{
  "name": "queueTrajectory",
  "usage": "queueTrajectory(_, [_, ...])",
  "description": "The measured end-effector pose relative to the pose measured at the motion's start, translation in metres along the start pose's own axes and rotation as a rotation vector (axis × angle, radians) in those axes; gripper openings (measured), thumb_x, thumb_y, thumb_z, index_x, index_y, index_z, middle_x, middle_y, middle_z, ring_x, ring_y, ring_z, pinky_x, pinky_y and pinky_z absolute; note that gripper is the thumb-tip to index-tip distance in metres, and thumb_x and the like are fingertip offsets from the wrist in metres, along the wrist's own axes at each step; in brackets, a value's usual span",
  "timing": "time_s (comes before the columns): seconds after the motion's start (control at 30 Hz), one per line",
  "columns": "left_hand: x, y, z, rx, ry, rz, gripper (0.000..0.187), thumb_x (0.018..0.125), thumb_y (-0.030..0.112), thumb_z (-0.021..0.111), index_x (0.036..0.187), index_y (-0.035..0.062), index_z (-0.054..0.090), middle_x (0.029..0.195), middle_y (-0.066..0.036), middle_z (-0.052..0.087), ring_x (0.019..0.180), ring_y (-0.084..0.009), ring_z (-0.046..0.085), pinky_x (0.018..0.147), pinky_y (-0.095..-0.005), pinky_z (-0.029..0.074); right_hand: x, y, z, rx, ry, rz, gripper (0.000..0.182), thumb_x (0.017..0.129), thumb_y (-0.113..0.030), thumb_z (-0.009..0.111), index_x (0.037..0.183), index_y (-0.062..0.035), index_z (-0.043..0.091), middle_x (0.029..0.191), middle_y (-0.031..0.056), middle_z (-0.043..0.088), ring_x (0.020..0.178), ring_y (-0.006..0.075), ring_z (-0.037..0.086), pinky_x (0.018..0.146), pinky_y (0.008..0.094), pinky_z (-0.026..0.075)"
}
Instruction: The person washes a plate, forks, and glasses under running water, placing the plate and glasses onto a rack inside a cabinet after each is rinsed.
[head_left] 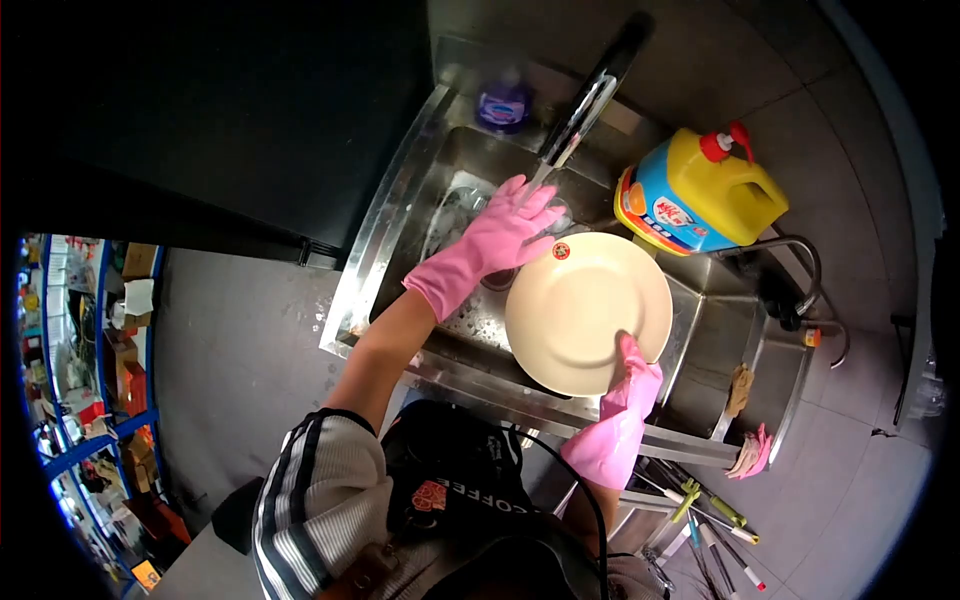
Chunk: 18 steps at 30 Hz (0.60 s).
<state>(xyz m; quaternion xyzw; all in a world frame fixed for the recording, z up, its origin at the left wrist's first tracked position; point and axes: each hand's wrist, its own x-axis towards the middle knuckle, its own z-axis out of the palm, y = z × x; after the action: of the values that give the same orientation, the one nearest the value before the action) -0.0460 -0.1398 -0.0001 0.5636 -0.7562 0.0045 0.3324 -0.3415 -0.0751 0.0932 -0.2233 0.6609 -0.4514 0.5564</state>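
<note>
My left hand (500,235), in a pink rubber glove, is open with its fingers spread under the tap (582,115). A thin stream of water seems to fall on its fingers. My right hand (630,385), gloved in the same pink, grips the near right rim of a cream plate (580,310), thumb on top and the other fingers hidden beneath. The plate is over the steel sink (470,325), with a small red round mark near its far rim. Suds and a clear item, partly covered by my left hand, are in the basin.
A yellow detergent jug (700,190) with a red pump stands behind the plate. A purple bottle (503,106) is at the sink's back corner. On the right are a second basin (700,360), a brown cloth (739,390), another pink glove (752,452) and several long handles (720,540).
</note>
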Motion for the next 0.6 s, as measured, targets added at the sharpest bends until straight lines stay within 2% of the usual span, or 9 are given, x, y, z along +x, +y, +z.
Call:
queueTrajectory(0.03, [0.004, 0.006, -0.017, -0.03, 0.052, 0.02, 0.042, 0.091, 0.033, 0.064, 0.128, 0.0121, 0.064, 0.134, -0.018, 0.06, 0.124, -0.0288, 0.055, 0.118, -0.0515, 0.025, -0.003, -0.001, 0.004, 0.002, 0.007, 0.004, 0.026, 0.091, 0.007, 0.059, 0.116, 0.0071, 0.064, 0.112, 0.0197, 0.07, 0.098, 0.0249, 0.071, 0.084, 0.0304, 0.06])
queueTrajectory(0.13, [0.004, 0.006, -0.041, 0.029, -0.056, 0.071, 0.054, 0.093, 0.025, 0.064, 0.144, 0.0128, 0.052, 0.147, -0.017, 0.049, 0.126, -0.027, 0.055, 0.115, -0.0512, 0.033, -0.005, 0.0, 0.007, -0.064, 0.036, 0.014, 0.024, 0.092, 0.002, 0.066, 0.115, 0.0064, 0.065, 0.109, 0.0175, 0.071, 0.093, 0.0223, 0.07, 0.081, 0.0294, 0.059])
queueTrajectory(0.2, [0.018, 0.03, -0.068, -0.728, -0.091, -0.551, 0.048, 0.096, 0.025, 0.061, 0.14, 0.0069, 0.053, 0.155, -0.019, 0.037, 0.138, -0.0309, 0.044, 0.118, -0.0465, 0.032, 0.0, 0.002, 0.003, -0.112, 0.039, 0.02, 0.024, 0.092, 0.0, 0.068, 0.114, 0.0061, 0.066, 0.107, 0.0166, 0.072, 0.091, 0.0213, 0.07, 0.08, 0.0288, 0.059])
queueTrajectory(0.27, [0.002, 0.008, -0.03, -0.949, -0.037, -0.667, 0.044, 0.097, 0.015, 0.059, 0.138, -0.0007, 0.053, 0.152, -0.022, 0.042, 0.135, -0.0337, 0.049, 0.114, -0.043, 0.04, 0.009, 0.009, -0.005, -0.136, 0.025, 0.029, 0.023, 0.092, 0.0, 0.068, 0.114, 0.0058, 0.066, 0.106, 0.0159, 0.072, 0.09, 0.0206, 0.07, 0.079, 0.0282, 0.059])
queueTrajectory(0.3, [-0.001, 0.002, -0.019, -1.058, 0.001, -0.725, 0.042, 0.098, 0.01, 0.059, 0.137, -0.0045, 0.053, 0.15, -0.023, 0.045, 0.133, -0.0351, 0.052, 0.112, -0.0413, 0.044, 0.004, 0.007, 0.0, -0.075, 0.047, 0.023, 0.021, 0.086, 0.005, 0.061, 0.106, 0.0064, 0.064, 0.109, 0.0186, 0.071, 0.095, 0.0239, 0.07, 0.083, 0.0306, 0.058])
queueTrajectory(0.37, [0.001, -0.01, 0.0, -1.559, 0.089, -1.0, 0.038, 0.098, 0.006, 0.058, 0.133, -0.0075, 0.055, 0.14, -0.023, 0.056, 0.126, -0.035, 0.059, 0.108, -0.0405, 0.049, -0.005, 0.001, 0.017, 0.045, 0.091, 0.005, 0.023, 0.074, 0.017, 0.047, 0.092, 0.0075, 0.059, 0.115, 0.0238, 0.068, 0.104, 0.0304, 0.069, 0.091, 0.0354, 0.057])
queueTrajectory(0.4, [0.012, -0.024, 0.008, -1.886, 0.058, -1.064, 0.036, 0.097, 0.008, 0.062, 0.129, -0.0069, 0.058, 0.122, -0.018, 0.069, 0.119, -0.0313, 0.064, 0.107, -0.0394, 0.05, -0.002, 0.005, 0.016, 0.037, 0.086, -0.025, 0.034, 0.073, 0.015, 0.047, 0.103, 0.0107, 0.062, 0.116, 0.0236, 0.068, 0.108, 0.0318, 0.067, 0.099, 0.0384, 0.054])
queueTrajectory(0.47, [0.02, -0.003, 0.0, -1.571, 0.037, -0.984, 0.043, 0.101, 0.024, 0.057, 0.126, -0.0117, 0.056, 0.127, -0.021, 0.065, 0.121, -0.0269, 0.062, 0.106, -0.0361, 0.048, 0.011, 0.018, 0.017, 0.14, 0.039, -0.02, 0.041, 0.072, 0.014, 0.048, 0.11, 0.0117, 0.062, 0.118, 0.0231, 0.067, 0.11, 0.0321, 0.066, 0.102, 0.0395, 0.052])
queueTrajectory(0.6, [0.006, 0.009, -0.016, -1.429, -0.129, -0.994, 0.043, 0.097, 0.027, 0.065, 0.128, -0.0015, 0.06, 0.13, -0.013, 0.066, 0.119, -0.0221, 0.062, 0.103, -0.033, 0.048, 0.036, 0.044, 0.034, 0.307, -0.063, -0.068, 0.051, 0.067, 0.011, 0.051, 0.117, 0.0101, 0.063, 0.121, 0.0225, 0.067, 0.117, 0.0323, 0.064, 0.109, 0.0404, 0.047])
